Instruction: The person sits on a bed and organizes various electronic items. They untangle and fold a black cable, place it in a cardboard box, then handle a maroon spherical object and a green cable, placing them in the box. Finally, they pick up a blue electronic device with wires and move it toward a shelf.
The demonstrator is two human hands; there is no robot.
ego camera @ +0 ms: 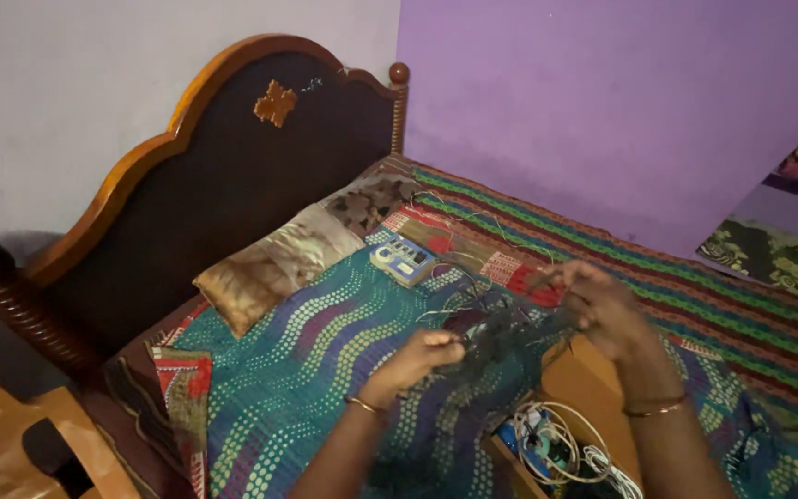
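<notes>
**Dark tangle of cords over the bed**

You've got a wispy, dark bundle of thin cords [501, 328] stretched between both hands above the middle of the bed [325, 388]. Your left hand [422, 356] pinches one end, your right hand [602, 305] grips the other, a bit blurry. The bedspread's woven, wavy and dotted in teal; a glossy brown pillow [274, 268] sits by the carved wooden headboard [223, 166].

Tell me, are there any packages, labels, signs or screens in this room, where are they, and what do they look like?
Small flat packet: on the bedspread just below the pillows, rectangular, blue with pale patches.
Open cardboard box: at the near edge of the bed, under the right hand, brown, holding coiled white cables.
No signs or screens can be seen.
</notes>
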